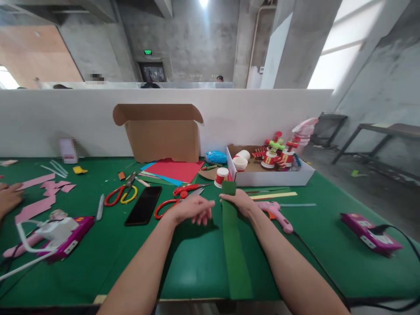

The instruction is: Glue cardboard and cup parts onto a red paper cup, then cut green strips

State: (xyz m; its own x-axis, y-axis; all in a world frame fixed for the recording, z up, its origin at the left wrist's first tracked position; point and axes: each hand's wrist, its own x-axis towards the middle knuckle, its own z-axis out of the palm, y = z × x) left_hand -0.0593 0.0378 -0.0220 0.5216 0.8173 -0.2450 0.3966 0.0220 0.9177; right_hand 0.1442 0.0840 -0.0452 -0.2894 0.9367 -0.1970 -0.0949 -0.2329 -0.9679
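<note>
A long green paper strip point(233, 249) runs from the table's front edge toward the back, its far end folded or curled up. My right hand point(241, 202) grips that far end, with the thumb across the strip. Left of the strip, my left hand point(196, 210) hovers over the table with nothing in it, index finger stretched out and the other fingers loosely bent. Close to it lie red-handled scissors point(166, 209) and a red cutting tool point(186, 189). A pink glue gun point(277, 215) rests just right of my right forearm.
A white box point(272, 178) holds paper cups and decorated figures. Red paper point(177, 169), a phone point(143, 205), red-and-yellow scissors point(120, 194) and a cup point(221, 177) lie around. Purple power strips point(370, 234) sit at both sides. Another person's hand point(9, 197) is at far left.
</note>
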